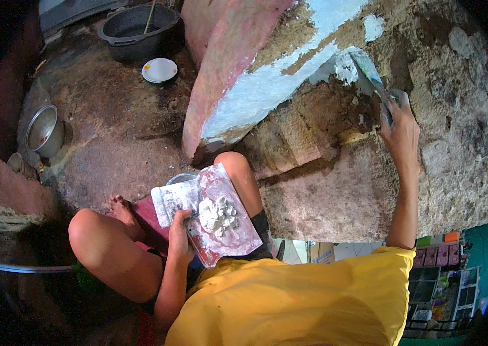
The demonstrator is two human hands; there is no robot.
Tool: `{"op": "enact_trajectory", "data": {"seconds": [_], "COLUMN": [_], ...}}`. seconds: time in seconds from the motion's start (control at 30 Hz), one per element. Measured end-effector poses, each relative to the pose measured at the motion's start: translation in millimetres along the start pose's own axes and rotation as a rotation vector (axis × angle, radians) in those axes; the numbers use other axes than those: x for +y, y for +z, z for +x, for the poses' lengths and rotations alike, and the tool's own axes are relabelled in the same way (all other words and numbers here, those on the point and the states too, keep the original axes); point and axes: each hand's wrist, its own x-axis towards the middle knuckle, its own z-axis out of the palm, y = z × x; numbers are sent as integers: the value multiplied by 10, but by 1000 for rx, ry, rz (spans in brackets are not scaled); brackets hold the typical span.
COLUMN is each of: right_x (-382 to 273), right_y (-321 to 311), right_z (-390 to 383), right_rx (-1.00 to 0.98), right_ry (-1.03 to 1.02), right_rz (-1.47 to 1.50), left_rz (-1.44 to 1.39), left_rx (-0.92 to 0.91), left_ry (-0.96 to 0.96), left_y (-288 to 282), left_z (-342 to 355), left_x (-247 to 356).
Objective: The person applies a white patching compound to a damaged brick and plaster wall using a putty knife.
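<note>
My right hand (401, 130) reaches out to the upper right, its fingers wrapped round the handle of a putty knife (369, 72). The knife's blade rests against the rough wall (457, 98), beside a thick dab of white putty (346, 68). White putty is smeared in a band (250, 95) along the wall's edge. My left hand (180, 239) grips a flat, putty-stained board (229, 193) above my lap, thumb on top. A lumpy heap of white putty (218, 217) sits on the board. Next to my thumb is a white-smeared flat piece (173, 200); whether it is joined to the board I cannot tell.
Below the putty band, the wall has a dark broken hollow (313, 124). On the stained floor stand a large dark pot (134, 37) with a stick in it, a white plate (160, 70) and a metal pot (46, 131). Shelves with goods (443, 288) show at lower right.
</note>
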Motion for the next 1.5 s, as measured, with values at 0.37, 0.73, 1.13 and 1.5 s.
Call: {"op": "enact_trajectory", "data": {"seconds": [0.37,0.73,1.13,1.5], "right_x": [36,-6,-274,-123], "right_y": [-4,-64,-232,-31], "right_z": [-77,-313,-165,-201], "right_rx": [30,-12,92,27], "right_ry": [-7,5,-12,52], "right_rz": [7,-56,69,6], "left_rz": [24,29,80,49], "left_rx": [14,25,52,53], "left_ry": [33,7,4,10], "left_y": [-61,25,-12,-1], "left_z": [26,-15,0,-13], "left_x": [-31,17,22,19]}}
